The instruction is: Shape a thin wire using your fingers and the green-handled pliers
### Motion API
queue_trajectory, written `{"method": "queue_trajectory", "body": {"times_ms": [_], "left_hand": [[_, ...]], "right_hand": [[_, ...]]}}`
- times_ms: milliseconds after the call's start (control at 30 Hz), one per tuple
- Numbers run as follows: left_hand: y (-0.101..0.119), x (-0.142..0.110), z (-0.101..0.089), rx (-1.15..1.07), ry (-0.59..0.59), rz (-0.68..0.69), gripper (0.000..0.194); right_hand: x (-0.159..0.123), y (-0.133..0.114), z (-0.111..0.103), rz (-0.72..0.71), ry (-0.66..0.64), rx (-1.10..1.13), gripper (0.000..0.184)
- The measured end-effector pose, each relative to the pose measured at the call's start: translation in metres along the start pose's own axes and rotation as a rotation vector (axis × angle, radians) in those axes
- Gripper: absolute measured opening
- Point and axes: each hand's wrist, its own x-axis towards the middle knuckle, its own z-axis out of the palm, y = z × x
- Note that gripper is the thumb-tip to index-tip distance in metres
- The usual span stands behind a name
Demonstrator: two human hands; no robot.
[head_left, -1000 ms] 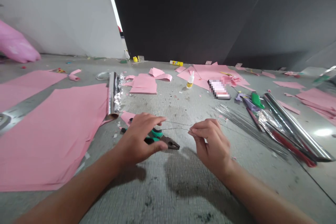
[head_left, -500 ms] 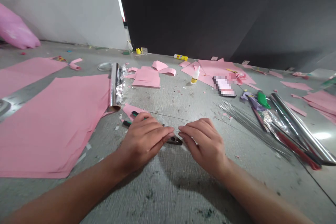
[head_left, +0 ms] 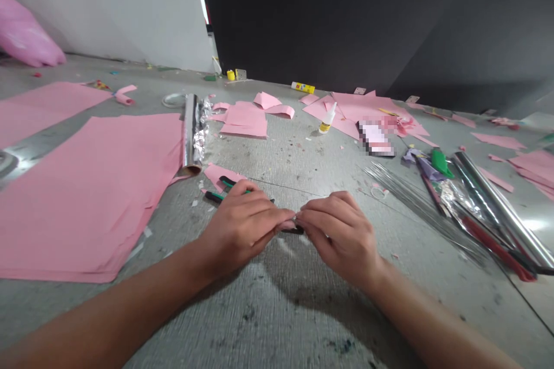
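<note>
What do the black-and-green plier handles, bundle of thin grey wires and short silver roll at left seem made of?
Black-and-green plier handles: probably matte plastic or rubber, looking dull.
Thin grey wires: likely bare metal, with silvery glints.
Silver roll: glossy foil or metallic film, showing reflections; brown core, perhaps cardboard.

Slants inward from the lower corners with a bare left forearm (head_left: 138, 300) and a bare right forearm (head_left: 433, 314). Holds the left hand (head_left: 242, 225) back upward, with bent fingers and thumb pinched beneath. Curls the right hand (head_left: 341, 230) much the same — back upward, thumb under fingers. Meets, or nearly meets, at the fingertips (head_left: 305, 216) — too close to tell.
</note>
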Motion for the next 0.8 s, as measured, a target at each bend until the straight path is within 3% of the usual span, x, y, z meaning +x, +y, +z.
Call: {"method": "queue_trajectory", "body": {"times_ms": [433,633,800], "left_hand": [[-0.003,0.005,-0.001,-0.308,-0.018,-0.145,0.011],[-0.008,0.004,-0.004,-0.475,-0.125,-0.176,0.011],[-0.012,0.004,-0.006,-0.477,-0.163,-0.163,0.013]], "right_hand": [[0.002,-0.004,-0.003,0.068,0.004,0.122,0.014],[0.001,-0.007,-0.004,-0.02,0.005,0.061,0.015],[-0.001,-0.001,-0.006,-0.085,-0.023,0.034,0.019]]}}
